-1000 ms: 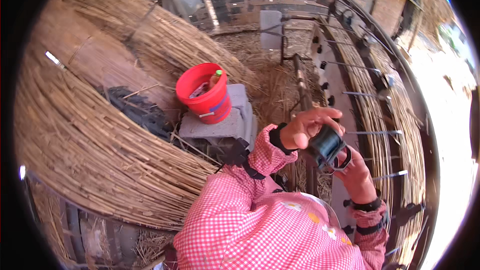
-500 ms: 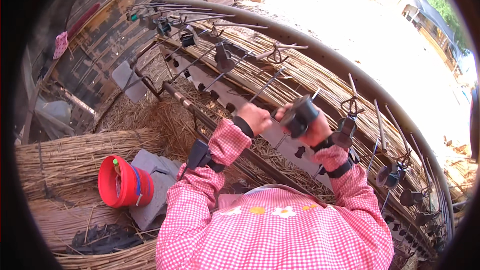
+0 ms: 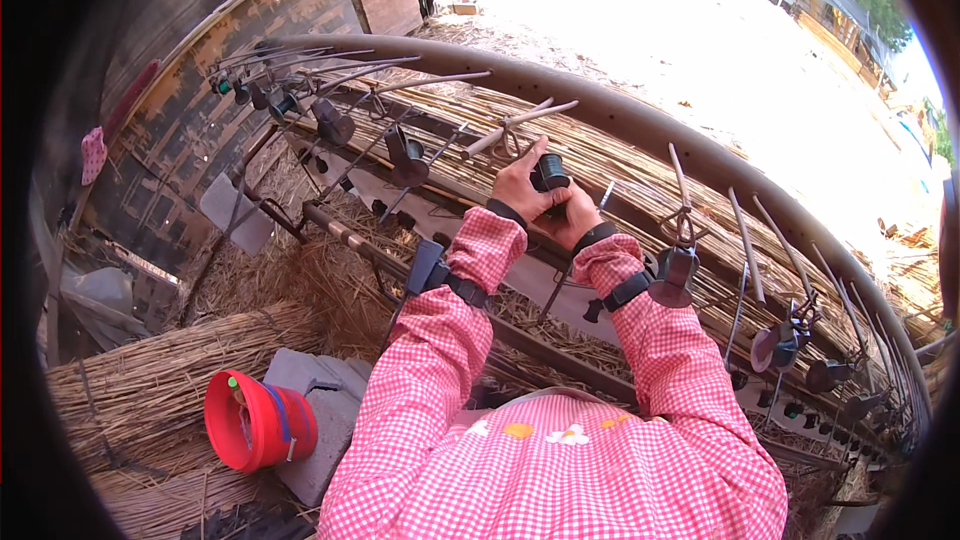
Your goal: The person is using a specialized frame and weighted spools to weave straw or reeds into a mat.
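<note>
Both hands were up at the straw mat (image 3: 620, 155) on the loom frame (image 3: 640, 125), w/ one dark spool (image 3: 549, 174) between them. Left hand (image 3: 522, 183) was curled round the spool's left side, fingers closed on it; right hand (image 3: 572, 220) sat just below & right, touching the spool, but how tight its grip was couldn't be told. Spool lay atop the mat, mid-frame. Approx. four more spools hung left along the frame, e.g. one (image 3: 333, 122) nearer the wall, & several to the right, too small to count. One red bucket (image 3: 258, 422) sat lower left on a grey block (image 3: 318, 380), well apart from the hands. Two straw bundles (image 3: 150, 390) lay beside it.
</note>
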Available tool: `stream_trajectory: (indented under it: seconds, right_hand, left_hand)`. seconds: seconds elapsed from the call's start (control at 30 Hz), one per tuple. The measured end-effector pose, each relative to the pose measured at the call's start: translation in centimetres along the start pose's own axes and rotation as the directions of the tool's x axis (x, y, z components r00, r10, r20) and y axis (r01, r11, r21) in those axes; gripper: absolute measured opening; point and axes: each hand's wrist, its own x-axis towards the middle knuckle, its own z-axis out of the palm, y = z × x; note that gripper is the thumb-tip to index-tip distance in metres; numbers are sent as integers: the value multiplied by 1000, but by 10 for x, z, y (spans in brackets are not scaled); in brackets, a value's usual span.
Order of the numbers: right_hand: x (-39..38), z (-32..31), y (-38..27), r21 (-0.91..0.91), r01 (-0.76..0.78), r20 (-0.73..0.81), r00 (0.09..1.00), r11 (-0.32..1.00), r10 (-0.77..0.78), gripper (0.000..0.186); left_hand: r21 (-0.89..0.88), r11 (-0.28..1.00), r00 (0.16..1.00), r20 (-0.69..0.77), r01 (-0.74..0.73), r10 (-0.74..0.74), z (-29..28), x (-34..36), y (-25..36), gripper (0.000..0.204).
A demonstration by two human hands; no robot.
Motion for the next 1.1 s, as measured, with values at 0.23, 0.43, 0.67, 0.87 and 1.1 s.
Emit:
stream_trajectory:
  seconds: [0.23, 0.43, 0.67, 0.87, 1.1]
  right_hand:
    - [-45, -22, -50, -510, 253, 228, 961, 822, -154, 24]
    - [-24, -71, -39, -912, 390, 270, 805, 130, -528, 18]
    - [-6, -204, -29, -706, 680, 663, 540, -195, -518, 33]
    - [-5, -205, -19, -708, 347, 172, 929, 615, -327, 25]
    - [-120, -79, -10, -724, -69, 246, 904, 686, 350, 22]
  left_hand:
    - [292, 949, 992, -10, -121, 129, -15, -79, 5, 64]
    - [216, 840, 580, -638, -498, 507, -93, -35, 113, 54]
    - [151, 972, 790, -567, -178, 233, -116, -49, 139, 47]
    - [-922, 385, 937, -178, -51, -302, -69, -75, 84, 61]
    - [-923, 177, 914, 370, 341, 166, -2, -92, 107, 90]
